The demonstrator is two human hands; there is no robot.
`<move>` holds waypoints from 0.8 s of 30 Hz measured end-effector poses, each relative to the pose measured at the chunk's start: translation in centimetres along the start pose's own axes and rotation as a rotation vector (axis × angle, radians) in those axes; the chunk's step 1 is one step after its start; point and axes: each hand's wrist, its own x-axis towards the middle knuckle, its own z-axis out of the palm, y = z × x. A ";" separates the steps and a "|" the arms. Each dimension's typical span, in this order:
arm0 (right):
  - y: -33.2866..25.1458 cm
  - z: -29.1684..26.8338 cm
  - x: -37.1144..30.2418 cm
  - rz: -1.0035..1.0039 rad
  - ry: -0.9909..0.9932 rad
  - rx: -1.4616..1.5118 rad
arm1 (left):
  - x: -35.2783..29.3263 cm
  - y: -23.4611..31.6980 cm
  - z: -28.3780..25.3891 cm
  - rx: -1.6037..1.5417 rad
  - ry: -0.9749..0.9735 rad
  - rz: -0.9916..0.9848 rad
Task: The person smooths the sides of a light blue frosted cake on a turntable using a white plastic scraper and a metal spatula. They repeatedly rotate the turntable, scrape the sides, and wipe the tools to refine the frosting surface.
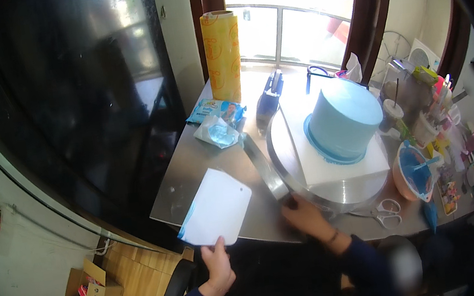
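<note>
White scraper [217, 207] with blue edge, pale blue cake [348, 118]

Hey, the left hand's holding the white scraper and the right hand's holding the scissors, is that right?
Not quite: the right hand is holding the metal spatula, while the scissors lie on the table. The head view shows this. The left hand is holding the white scraper, as you said.
</note>
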 end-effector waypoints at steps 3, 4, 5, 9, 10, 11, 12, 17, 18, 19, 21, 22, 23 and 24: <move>0.0 1.4 4.4 -0.020 -0.043 -0.160 | -0.8 0.9 -0.8 -0.130 0.043 0.073; -0.1 1.5 5.9 -0.030 -0.087 -0.217 | -1.0 1.3 -0.9 -0.150 0.049 0.150; -0.3 1.9 7.0 -0.050 -0.093 -0.267 | -1.2 1.6 -0.8 -0.198 0.095 0.222; -0.9 3.7 9.6 -0.140 -0.031 -0.416 | -1.4 3.7 -1.3 -0.199 0.137 0.402; -0.9 4.0 10.0 -0.163 -0.015 -0.441 | -1.1 4.2 -1.4 -0.229 0.100 0.490; -0.8 4.3 10.1 -0.188 0.000 -0.465 | -0.9 4.5 -1.4 -0.272 0.125 0.523; -0.6 4.5 10.2 -0.209 0.016 -0.486 | -0.6 4.9 -1.4 -0.319 0.111 0.570; 0.9 4.4 9.9 -0.364 0.083 -0.569 | 0.6 7.3 -1.1 -0.293 0.185 0.620; 1.1 4.2 9.7 -0.411 0.108 -0.591 | 0.9 8.0 -1.0 -0.390 0.088 0.540; 1.2 4.0 9.1 -0.487 0.148 -0.624 | 1.2 8.8 -0.9 -0.482 -0.015 0.449; 1.5 3.1 7.0 -0.881 0.399 -0.825 | 1.7 10.0 -0.8 -0.538 -0.220 0.264; 1.5 2.4 5.5 -1.116 0.588 -0.963 | 1.8 10.7 -0.9 -0.504 -0.313 0.181; 1.3 1.6 3.4 -1.160 0.568 -1.002 | 1.8 11.0 -0.9 -0.468 -0.399 0.102; 1.3 0.1 1.1 -1.174 0.570 -0.972 | 1.6 11.1 -1.0 -0.174 -0.344 0.319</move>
